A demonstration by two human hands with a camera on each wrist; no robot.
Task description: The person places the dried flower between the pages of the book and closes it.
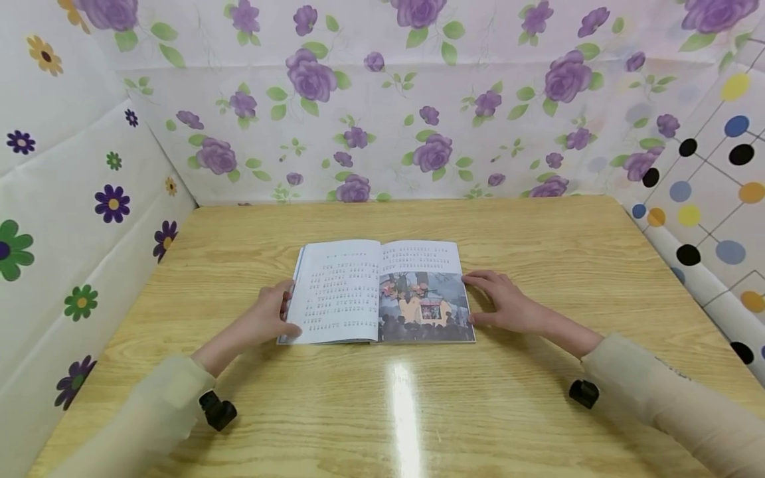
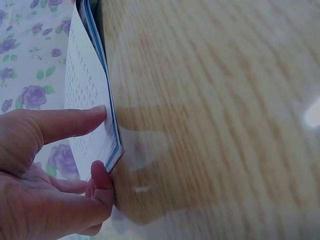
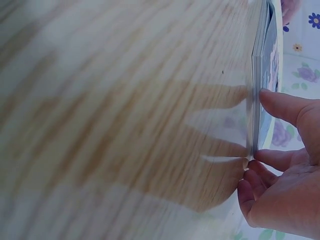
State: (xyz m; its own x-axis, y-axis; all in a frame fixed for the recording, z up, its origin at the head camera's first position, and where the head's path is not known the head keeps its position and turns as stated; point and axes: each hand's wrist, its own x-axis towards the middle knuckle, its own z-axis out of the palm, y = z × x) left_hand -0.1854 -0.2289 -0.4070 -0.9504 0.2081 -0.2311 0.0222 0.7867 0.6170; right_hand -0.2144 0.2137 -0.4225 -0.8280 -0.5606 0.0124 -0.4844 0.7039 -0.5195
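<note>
An open book (image 1: pixel 343 292) lies on the wooden table, with printed text on its left page and a picture (image 1: pixel 424 309) below text on its right page. My left hand (image 1: pixel 271 312) grips the book's left edge. In the left wrist view its thumb (image 2: pixel 80 121) presses on the page while the other fingers curl by the edge, their tips partly hidden. At the opposite edge, my right hand (image 1: pixel 502 302) touches the book. The right wrist view has that thumb (image 3: pixel 285 106) on the page's margin, with the remaining fingers beside the edge, near the tabletop.
The wooden table (image 1: pixel 508 232) extends around the book on every side. A cloth with purple flowers (image 1: pixel 370 119) hangs behind it, with patterned sheets at left and right. Small black devices sit at the left wrist (image 1: pixel 218 410) and right wrist (image 1: pixel 584 394).
</note>
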